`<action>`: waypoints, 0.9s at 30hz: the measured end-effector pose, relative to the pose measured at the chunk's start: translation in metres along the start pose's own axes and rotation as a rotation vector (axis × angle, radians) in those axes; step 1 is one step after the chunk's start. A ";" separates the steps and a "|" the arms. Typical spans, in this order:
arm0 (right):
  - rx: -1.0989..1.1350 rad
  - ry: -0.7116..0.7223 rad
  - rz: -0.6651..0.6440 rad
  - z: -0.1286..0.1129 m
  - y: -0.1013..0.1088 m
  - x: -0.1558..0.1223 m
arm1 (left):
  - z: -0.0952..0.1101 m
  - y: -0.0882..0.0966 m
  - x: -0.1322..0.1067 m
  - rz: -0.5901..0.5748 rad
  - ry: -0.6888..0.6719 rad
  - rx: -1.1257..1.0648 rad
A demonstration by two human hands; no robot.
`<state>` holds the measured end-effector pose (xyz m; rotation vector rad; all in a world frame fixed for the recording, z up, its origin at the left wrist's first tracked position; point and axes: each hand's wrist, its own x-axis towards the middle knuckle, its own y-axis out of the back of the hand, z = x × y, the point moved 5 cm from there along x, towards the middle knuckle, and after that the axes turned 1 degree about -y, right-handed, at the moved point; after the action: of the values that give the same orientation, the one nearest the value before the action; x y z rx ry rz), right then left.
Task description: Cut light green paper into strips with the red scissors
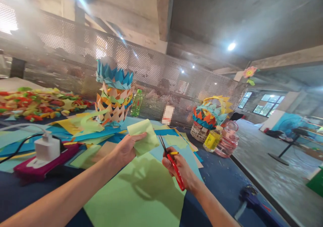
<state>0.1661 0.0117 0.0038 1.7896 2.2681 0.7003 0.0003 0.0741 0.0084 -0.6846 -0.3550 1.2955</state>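
Observation:
My left hand (128, 149) pinches a piece of light green paper (146, 141), its thumb lying across the front. Close to the paper's right edge, my right hand (185, 171) is wrapped round red-handled scissors (177, 174). Their dark blades point up and to the left, apart from the paper. A short yellow stick, perhaps a pencil (174, 153), also pokes out between the right fingers. Beneath both hands lies a large light green sheet (136, 200), with their shadow on it.
Coloured paper sheets (101, 138) cover the dark blue table. Behind stand a tall folded-paper basket (113, 107), a green bottle (137, 102), a smaller basket (200, 129), and yellow (213, 139) and pink (227, 144) bottles. A power strip (45, 164) sits left; a glue gun (254, 200) right.

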 end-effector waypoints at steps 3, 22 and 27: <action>-0.073 0.012 0.011 -0.002 -0.001 -0.002 | -0.002 -0.001 0.000 -0.032 0.021 -0.011; -0.072 -0.023 0.013 0.005 -0.005 -0.002 | 0.000 -0.002 -0.004 -0.012 -0.018 0.019; -0.080 -0.024 0.016 0.004 -0.005 -0.003 | 0.000 -0.002 -0.004 -0.005 -0.010 0.037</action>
<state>0.1639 0.0087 -0.0024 1.7720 2.1809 0.7561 0.0007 0.0697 0.0099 -0.6456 -0.3396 1.2978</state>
